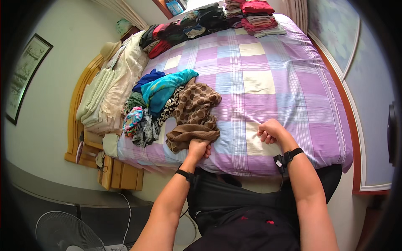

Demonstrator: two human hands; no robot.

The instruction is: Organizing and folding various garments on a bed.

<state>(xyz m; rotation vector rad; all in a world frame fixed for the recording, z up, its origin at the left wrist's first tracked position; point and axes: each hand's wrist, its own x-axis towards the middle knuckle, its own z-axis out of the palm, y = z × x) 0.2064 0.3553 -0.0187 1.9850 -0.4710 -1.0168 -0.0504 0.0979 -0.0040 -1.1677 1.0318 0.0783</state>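
My left hand (199, 149) grips the near edge of a brown polka-dot cloth (196, 100), which lies bunched on the bed. Its folded-over near end shows plain brown. Past it and to the left is a heap with a turquoise cloth (168, 86), a dark blue cloth (149, 78), a black-and-white patterned cloth (147, 130) and a multicoloured cloth (133, 117). My right hand (270, 131) is curled into a loose fist over a cream square of the plaid bedspread (257, 83). I see nothing in it, though its palm is hidden.
Folded clothes (259, 18) and a dark row of garments (194, 23) line the bed's far edge. Cream bedding (116, 84) is piled by the wooden headboard (78, 103). A nightstand (121, 174) and an electric fan (67, 232) stand left; a wardrobe door (370, 125) stands right.
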